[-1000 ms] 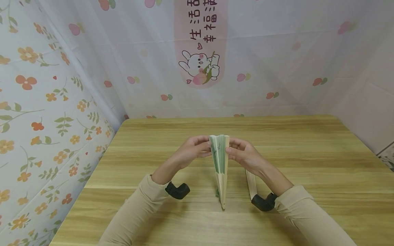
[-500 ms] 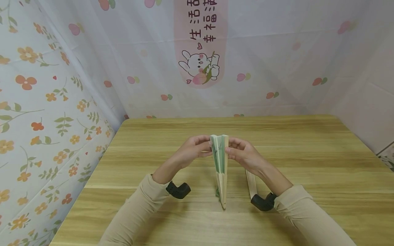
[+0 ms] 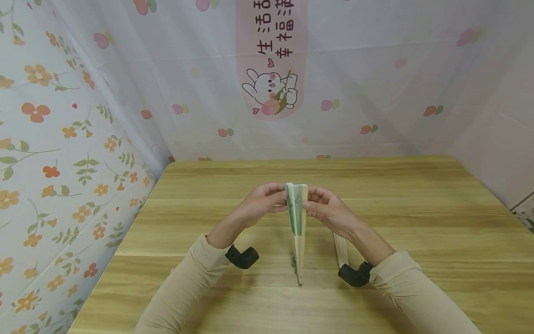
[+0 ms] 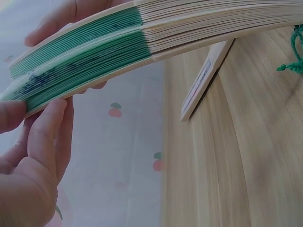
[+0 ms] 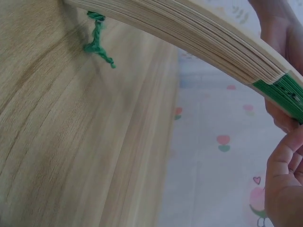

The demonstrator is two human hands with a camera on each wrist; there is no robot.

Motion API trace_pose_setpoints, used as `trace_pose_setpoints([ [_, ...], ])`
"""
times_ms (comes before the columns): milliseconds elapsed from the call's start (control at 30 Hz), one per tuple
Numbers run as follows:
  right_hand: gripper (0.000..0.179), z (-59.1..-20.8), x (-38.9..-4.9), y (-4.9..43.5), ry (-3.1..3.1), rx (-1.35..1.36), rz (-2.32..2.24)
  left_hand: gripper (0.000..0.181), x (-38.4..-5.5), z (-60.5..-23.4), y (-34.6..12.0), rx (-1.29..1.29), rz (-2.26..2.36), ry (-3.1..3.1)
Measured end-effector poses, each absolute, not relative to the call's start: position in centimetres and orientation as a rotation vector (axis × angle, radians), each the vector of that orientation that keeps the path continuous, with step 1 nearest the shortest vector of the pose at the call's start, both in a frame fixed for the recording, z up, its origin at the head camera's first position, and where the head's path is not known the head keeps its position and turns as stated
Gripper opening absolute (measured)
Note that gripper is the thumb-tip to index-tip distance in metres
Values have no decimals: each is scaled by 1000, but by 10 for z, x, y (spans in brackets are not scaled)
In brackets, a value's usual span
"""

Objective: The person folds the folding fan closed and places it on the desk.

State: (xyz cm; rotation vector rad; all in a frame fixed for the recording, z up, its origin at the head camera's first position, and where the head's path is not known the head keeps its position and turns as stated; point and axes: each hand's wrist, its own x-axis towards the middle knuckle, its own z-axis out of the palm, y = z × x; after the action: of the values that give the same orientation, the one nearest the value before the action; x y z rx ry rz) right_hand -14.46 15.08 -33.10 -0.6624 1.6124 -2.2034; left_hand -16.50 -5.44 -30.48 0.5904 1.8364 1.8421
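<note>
A green folding fan with pale wooden ribs stands mostly folded between my two hands, its narrow pivot end toward me. My left hand pinches its left outer edge near the top. On the other side, my right hand pinches the right edge with thumb and fingers. In the left wrist view, the green pleats form two stacks with a small gap between them. A green tassel hangs from the pivot end.
Another pale slatted object, seemingly a folded fan, lies on the wooden table below my right forearm. Black wrist mounts sit at both wrists. A patterned curtain hangs behind the table.
My right hand has shifted slightly left, and the fan's top has narrowed as its pleats come closer together. My left hand has barely moved.
</note>
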Motion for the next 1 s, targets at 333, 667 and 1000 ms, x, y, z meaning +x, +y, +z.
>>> trace_pose_setpoints([
  [333,18,-329,-145,149,1621,-624,-2211,33,-168,-305,-53,592,1839,1813],
  [667,19,-330,-148,154,1541,-628,-2255,28,-170,-306,-55,599,1890,1739],
  [1000,21,-333,-149,156,1445,-701,-2262,23,-168,-304,-54,591,1896,1706],
])
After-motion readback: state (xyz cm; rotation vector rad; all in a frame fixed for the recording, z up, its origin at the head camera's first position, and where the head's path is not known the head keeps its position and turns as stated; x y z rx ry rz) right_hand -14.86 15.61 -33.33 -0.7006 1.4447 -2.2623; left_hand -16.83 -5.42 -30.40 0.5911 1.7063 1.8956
